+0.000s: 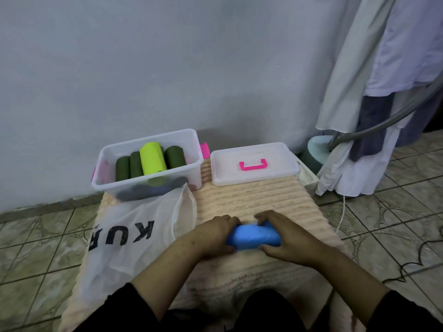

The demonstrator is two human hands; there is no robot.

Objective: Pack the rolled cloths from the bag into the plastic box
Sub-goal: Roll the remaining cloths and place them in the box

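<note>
Where the two hands meet near the middle of the peach ribbed mat [251, 197], a blue rolled cloth [254, 237] lies between them on the mat. The left hand [213, 236] closes over its left end and the right hand [285, 238] over its right end, so both ends are hidden by fingers. Only the middle of the roll shows. Both forearms end in dark sleeves, cut off by the lower edge.

Behind and to the left, the clear plastic box [148, 164] stands open on the mat's far corner. Three dark green rolled cloths [174, 156] stand upright in it, with a lime green rolled cloth [153, 158] tilted among them. Darker shapes low in the box are blurred by its wall and cannot be identified. Pink latches show at its two ends.

The white bag [124, 238], printed with partly legible black letters, lies flat on the mat in front of the box; its contents cannot be made out. The box lid [254, 164], with a pink handle, rests to the right of the box. Hanging garments [383, 92] fill the right edge, above the tiled floor [36, 248].
</note>
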